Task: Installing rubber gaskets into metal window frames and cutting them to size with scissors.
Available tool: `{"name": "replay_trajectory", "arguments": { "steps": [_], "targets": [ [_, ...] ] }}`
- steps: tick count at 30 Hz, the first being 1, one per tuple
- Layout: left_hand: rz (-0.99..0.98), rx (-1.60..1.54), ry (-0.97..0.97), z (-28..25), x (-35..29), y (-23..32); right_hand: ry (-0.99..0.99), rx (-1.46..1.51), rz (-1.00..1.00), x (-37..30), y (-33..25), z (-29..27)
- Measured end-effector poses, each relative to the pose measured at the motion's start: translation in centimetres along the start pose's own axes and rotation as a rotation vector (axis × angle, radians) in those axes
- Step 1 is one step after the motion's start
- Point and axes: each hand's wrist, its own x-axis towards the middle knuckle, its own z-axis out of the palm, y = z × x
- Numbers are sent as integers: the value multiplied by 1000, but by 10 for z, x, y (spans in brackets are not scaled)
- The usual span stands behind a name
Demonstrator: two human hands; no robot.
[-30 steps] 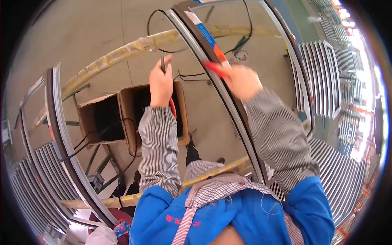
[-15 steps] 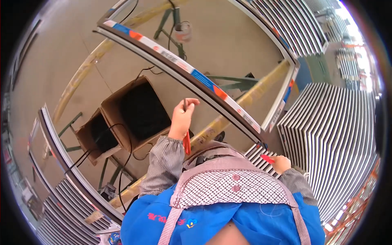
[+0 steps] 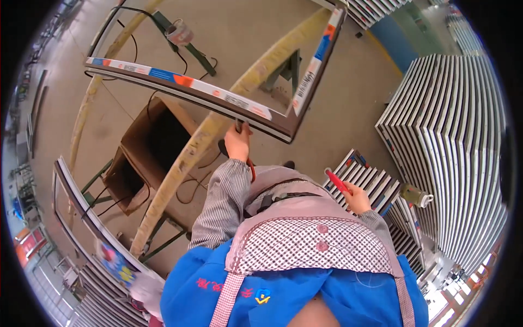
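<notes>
My left hand (image 3: pixel 237 144) is closed round a slim dark thing (image 3: pixel 238 126), its top just below the near edge of a brown-and-white window-like frame (image 3: pixel 218 103). An orange-red strip (image 3: pixel 251 170) shows beside that wrist; I cannot tell whether it is part of the same thing. The frame has coloured, labelled tape along its sides and rests on yellowish, tape-wrapped bars (image 3: pixel 267 60). My right hand (image 3: pixel 357 198), lower right, grips a red-handled tool (image 3: pixel 339 182) with a small pale, rounded tip pointing up and left, away from the frame.
Open cardboard boxes (image 3: pixel 131 144) with dark insides stand left of my left hand. Stacked frames (image 3: pixel 447 136) rise at the right, and more stacked pieces (image 3: pixel 362 180) lie beside my right hand. A green-grey bottle (image 3: pixel 414 195) sits there. Another frame (image 3: pixel 90 212) leans at lower left.
The view has shifted, and the frame now appears lower and further left. My left hand has come closer to its near edge. My right hand has lifted, showing more of the red-handled tool.
</notes>
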Motion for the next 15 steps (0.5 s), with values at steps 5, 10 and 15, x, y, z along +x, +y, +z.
{"name": "replay_trajectory", "arguments": {
  "steps": [5,10,15],
  "targets": [
    [11,-118,187,16,8,-16,-11,78,71,-10,56,-25],
    [-94,-186,203,31,-3,-7,69,29,57,-3,133,-29],
    [-36,-121,223,18,-1,-14,14,162,160,1,132,-30]
  ]
}}
